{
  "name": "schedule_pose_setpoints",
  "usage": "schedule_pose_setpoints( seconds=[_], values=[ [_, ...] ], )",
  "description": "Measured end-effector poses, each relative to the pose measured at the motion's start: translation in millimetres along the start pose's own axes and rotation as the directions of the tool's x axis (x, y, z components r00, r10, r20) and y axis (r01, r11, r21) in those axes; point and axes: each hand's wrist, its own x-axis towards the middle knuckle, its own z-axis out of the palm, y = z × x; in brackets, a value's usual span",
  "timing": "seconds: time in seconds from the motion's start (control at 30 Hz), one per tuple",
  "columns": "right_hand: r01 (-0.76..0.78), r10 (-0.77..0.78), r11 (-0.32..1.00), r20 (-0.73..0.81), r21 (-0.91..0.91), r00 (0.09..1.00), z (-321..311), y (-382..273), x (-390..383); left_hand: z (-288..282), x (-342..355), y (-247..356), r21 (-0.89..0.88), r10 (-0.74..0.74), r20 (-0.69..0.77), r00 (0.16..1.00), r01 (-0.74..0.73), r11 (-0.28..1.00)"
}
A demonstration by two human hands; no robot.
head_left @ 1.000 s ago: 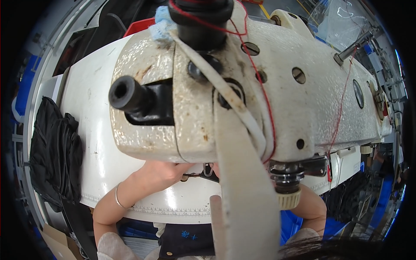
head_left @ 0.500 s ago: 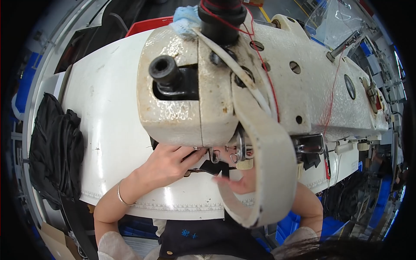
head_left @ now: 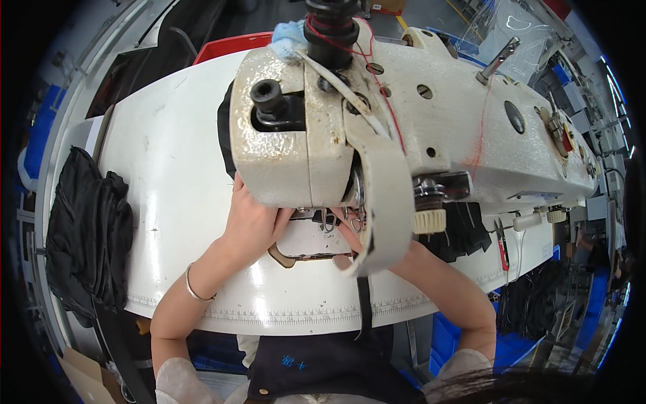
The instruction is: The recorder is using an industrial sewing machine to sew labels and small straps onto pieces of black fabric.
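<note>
The white sewing machine (head_left: 404, 155) hides much of the work at its needle. My left hand (head_left: 252, 219) lies flat left of the presser foot, fingers stretched forward and partly hidden under the machine head. Beyond it, black fabric (head_left: 225, 131) sticks out past the head's left side. My right hand (head_left: 348, 232) is right of the presser foot, partly behind the curved white band (head_left: 393, 202); its visible fingers are extended, with the thumb apart. A narrow black strip (head_left: 364, 303) hangs from near that hand over the table's front edge.
The white table (head_left: 182, 202) carries a printed ruler along its front. Black fabric (head_left: 87, 236) is heaped at the left; black pieces (head_left: 464, 229) lie right of my right hand. Red-handled snips (head_left: 503, 249) rest farther right. A red bin (head_left: 232, 46) stands behind.
My left hand has moved forward, and black fabric now shows past the machine head's left side. My right hand has also moved forward. The machine appears shifted left and up in view.
</note>
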Motion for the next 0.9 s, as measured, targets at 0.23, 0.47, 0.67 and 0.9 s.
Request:
schedule_pose_setpoints(
  seconds=[0.23, 0.47, 0.67, 0.9],
  values=[
    [0.382, -0.35, 0.838, -0.154, 0.39, 0.924, -44, -47, -31, -43, -30, 49, 0.202, -0.118, 0.424, 0.898, 0.033, 0.979],
    [-0.542, -0.347, -0.103, 0.481, 0.834, 0.806, -61, -75, -38, -57, -30, 28, -0.393, 0.398, 0.432, 0.809, -0.228, 0.891],
    [-0.469, 0.144, 0.109, 0.453, 0.877, 0.88, -70, -74, -16, -88, -41, 39, 0.528, 0.541, -0.075, 0.838, -0.427, 0.734],
    [-0.076, 0.37, -0.187, 0.142, 0.979, 0.918, -8, -87, 23, -58, -93, 59, 0.369, -0.223, 0.17, 0.96, 0.147, 0.918]
  ],
)
